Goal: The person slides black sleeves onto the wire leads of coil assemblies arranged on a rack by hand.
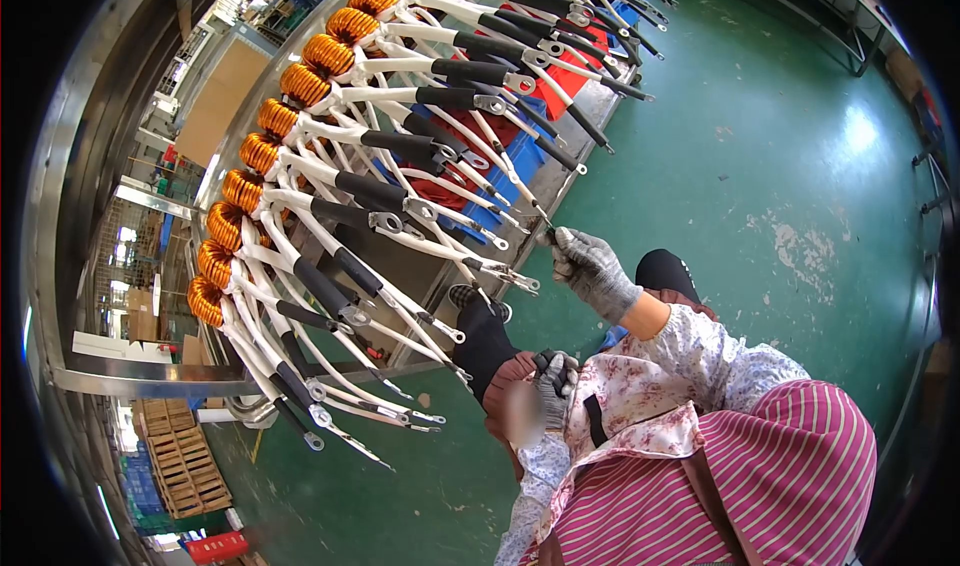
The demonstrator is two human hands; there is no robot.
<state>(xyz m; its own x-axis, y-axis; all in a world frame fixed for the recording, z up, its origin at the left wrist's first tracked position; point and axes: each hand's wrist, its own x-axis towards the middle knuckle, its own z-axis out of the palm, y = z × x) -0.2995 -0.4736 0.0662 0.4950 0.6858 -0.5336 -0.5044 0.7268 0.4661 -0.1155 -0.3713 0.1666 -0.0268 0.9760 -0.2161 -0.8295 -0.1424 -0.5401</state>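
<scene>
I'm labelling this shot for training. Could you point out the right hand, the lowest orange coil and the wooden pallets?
Right hand [593, 269]: head view, middle of the gloved hand.
Lowest orange coil [205, 301]: head view, middle of its windings.
Wooden pallets [181, 456]: head view, slats of the stack.

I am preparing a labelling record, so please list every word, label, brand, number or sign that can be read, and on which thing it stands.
No text can be read in this picture.
White cables with black sleeves: no readable print.
Black-clothed leg: pale marks, too small to read.
Bright red object at the lower left: any print is too blurred to tell.
</scene>
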